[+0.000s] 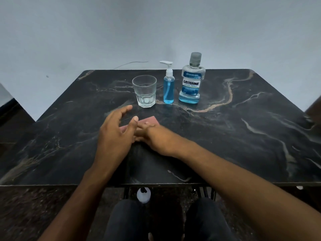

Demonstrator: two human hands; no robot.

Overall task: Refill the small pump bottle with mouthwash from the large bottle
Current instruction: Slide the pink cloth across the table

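A small clear pump bottle point(168, 87) with a white pump head stands at the back of the black marble table point(243, 127), holding blue liquid nearly up to its shoulder. To its right stands the large mouthwash bottle point(191, 82), capped, with blue liquid low in it. My left hand point(114, 134) hovers over the table's middle with fingers spread, holding nothing. My right hand point(154, 136) lies flat on a pink cloth point(149, 120), fingers pressed on it. Both hands are well in front of the bottles.
An empty clear glass tumbler point(145, 91) stands left of the pump bottle. A plain wall rises behind the table. My knees and a white object point(143, 194) show below the table's front edge.
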